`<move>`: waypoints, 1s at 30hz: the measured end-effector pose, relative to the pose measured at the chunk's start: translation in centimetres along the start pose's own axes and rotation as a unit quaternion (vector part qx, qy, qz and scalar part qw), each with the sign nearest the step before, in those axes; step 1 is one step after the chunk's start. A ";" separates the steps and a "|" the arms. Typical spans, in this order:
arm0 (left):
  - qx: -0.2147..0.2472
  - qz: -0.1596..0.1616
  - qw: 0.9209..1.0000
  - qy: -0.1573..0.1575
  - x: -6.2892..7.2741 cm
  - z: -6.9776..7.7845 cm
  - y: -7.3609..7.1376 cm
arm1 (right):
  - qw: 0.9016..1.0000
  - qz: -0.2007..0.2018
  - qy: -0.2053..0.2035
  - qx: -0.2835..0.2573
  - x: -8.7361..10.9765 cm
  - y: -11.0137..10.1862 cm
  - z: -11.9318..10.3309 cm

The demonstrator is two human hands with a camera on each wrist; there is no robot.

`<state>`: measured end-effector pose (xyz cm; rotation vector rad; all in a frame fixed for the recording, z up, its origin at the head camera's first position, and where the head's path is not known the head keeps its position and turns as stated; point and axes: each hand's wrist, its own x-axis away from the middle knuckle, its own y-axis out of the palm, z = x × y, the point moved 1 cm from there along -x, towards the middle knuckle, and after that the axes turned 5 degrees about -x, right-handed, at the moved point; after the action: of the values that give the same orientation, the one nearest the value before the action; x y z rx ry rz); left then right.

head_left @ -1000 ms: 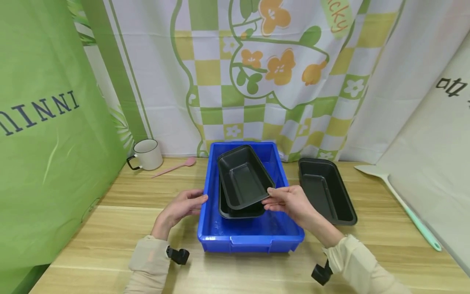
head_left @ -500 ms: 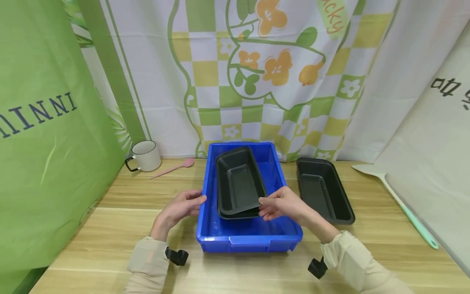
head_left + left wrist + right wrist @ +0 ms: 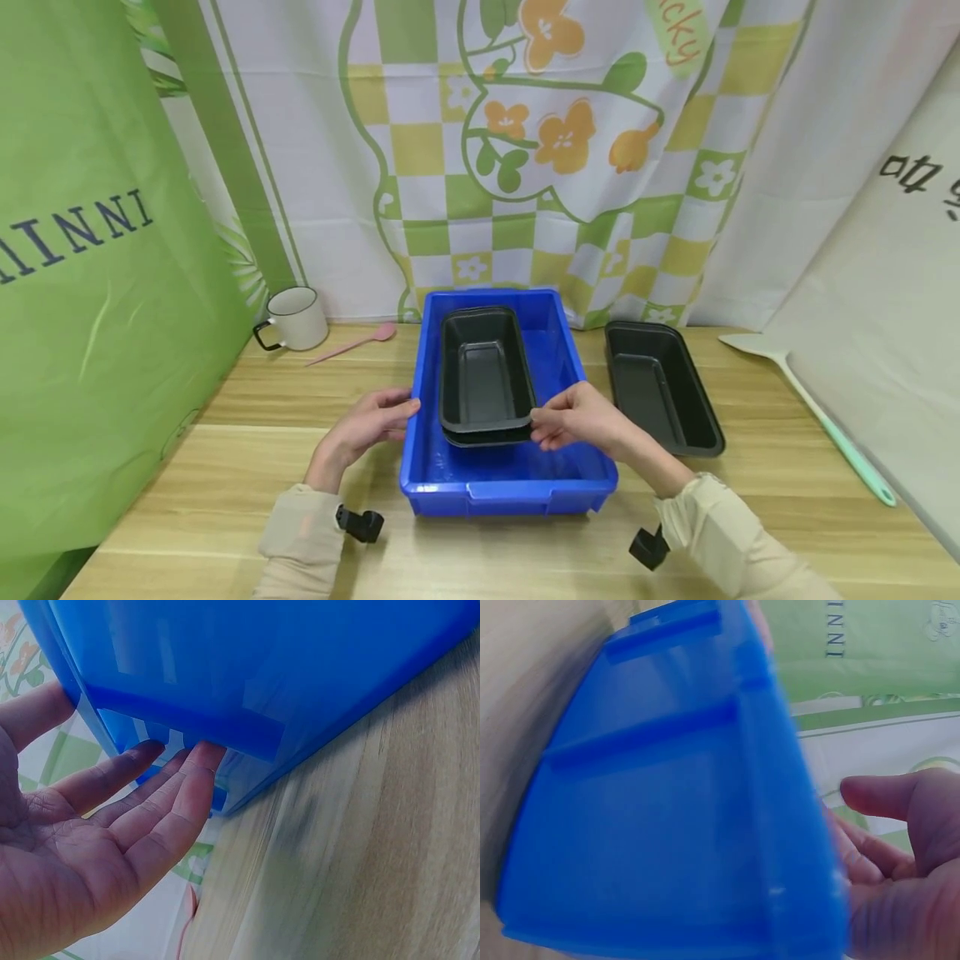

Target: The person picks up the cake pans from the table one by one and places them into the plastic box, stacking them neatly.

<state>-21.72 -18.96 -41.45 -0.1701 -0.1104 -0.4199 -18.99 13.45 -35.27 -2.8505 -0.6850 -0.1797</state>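
Note:
A black loaf pan (image 3: 482,375) sits stacked on another black pan (image 3: 487,438), inside a blue plastic bin (image 3: 510,493). My right hand (image 3: 576,418) is over the bin's right part, thumb and fingertips right at the upper pan's near right corner. In the right wrist view, the thumb (image 3: 881,796) stands apart from the fingers with no pan visible between them; some fingertips are hidden behind the bin wall. My left hand (image 3: 372,419) rests against the bin's left side, thumb at the rim. The left wrist view shows its fingers (image 3: 191,780) straight, under a ledge on the wall.
A third black loaf pan (image 3: 663,392) lies right of the bin. Farther right is a turner (image 3: 832,429) with a pale green handle. A white mug (image 3: 298,318) and a pink spoon (image 3: 360,342) are at the back left. A patterned curtain (image 3: 540,167) hangs behind the table.
The upper pan has turned, shifted left and lowered, lining up over the pan beneath. My right hand has let go of its corner. The left hand stays at the bin's side.

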 end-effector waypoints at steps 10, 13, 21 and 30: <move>-0.001 -0.005 1.000 0.006 0.1 0.2 0.0 | 0.998 0.054 -0.035 -0.007 0.6 -0.8 -1.6; -0.001 -0.006 1.000 0.006 0.1 0.2 0.0 | 0.997 0.065 -0.041 -0.013 0.7 -1.1 -1.9; 0.011 -0.005 1.000 0.003 0.2 0.1 0.0 | 0.992 0.111 -0.046 -0.030 1.0 -2.1 -0.6; 0.017 -0.006 1.000 0.005 0.1 0.0 0.0 | 0.976 0.184 -0.098 -0.065 3.6 -4.9 2.7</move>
<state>-21.59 -18.99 -41.39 -0.1330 -0.1088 -0.4301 -17.84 19.89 -36.46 -3.0843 -0.1690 0.1215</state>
